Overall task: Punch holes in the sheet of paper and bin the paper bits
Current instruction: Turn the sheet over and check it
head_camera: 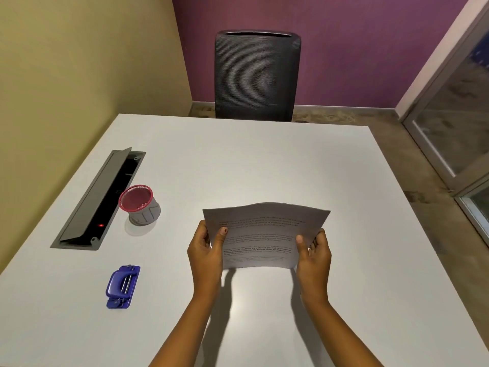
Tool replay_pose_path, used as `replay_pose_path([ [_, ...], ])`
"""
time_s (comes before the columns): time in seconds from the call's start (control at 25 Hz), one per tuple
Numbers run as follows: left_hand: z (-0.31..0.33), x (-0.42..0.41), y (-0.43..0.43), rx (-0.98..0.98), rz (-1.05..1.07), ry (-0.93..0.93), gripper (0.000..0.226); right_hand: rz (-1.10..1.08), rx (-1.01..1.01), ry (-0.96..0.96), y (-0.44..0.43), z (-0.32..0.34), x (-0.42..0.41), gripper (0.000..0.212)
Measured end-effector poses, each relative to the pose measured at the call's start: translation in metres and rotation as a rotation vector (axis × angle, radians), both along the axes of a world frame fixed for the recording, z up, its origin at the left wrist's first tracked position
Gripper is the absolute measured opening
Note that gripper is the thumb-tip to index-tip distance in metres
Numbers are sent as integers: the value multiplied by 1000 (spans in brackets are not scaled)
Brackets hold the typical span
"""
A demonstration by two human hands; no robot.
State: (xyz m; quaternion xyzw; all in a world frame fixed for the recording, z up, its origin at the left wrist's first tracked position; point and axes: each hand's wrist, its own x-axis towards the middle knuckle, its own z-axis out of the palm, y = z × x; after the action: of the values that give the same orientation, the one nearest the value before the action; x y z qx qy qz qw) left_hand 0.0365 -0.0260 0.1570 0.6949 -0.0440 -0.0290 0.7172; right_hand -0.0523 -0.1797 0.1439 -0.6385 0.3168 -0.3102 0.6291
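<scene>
A printed sheet of paper (pixel 264 234) is held up above the white table (pixel 264 160), slightly bowed, text facing me. My left hand (pixel 206 250) grips its left edge with the thumb on the front. My right hand (pixel 313 254) grips the right edge the same way. A blue hole punch (pixel 122 286) lies flat on the table to the left of my left forearm, apart from both hands. Farther back on the left stands a small mesh bin (pixel 140 205) with a red rim; I see nothing inside it.
An open grey cable tray (pixel 98 202) with a raised flap is set into the table along its left side. A dark mesh chair (pixel 256 75) stands behind the far edge. A yellow wall is at left, a glass door at right.
</scene>
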Motion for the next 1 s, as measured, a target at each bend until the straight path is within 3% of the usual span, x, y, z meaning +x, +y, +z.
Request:
replay_pose_path([
  [0.24,4,8,0,-26,-2,-18,25,-4,-31,-16,-4,5,5,29],
  [0.4,-3,7,1,3,-66,18,34,-7,-15,33,-2,-4,3,33],
  [0.6,-8,5,5,1,-60,30,23,-23,-24,60,-1,-8,2,33],
  [1.0,-18,8,3,61,-37,85,35,-12,-8,110,-1,-19,4,34],
])
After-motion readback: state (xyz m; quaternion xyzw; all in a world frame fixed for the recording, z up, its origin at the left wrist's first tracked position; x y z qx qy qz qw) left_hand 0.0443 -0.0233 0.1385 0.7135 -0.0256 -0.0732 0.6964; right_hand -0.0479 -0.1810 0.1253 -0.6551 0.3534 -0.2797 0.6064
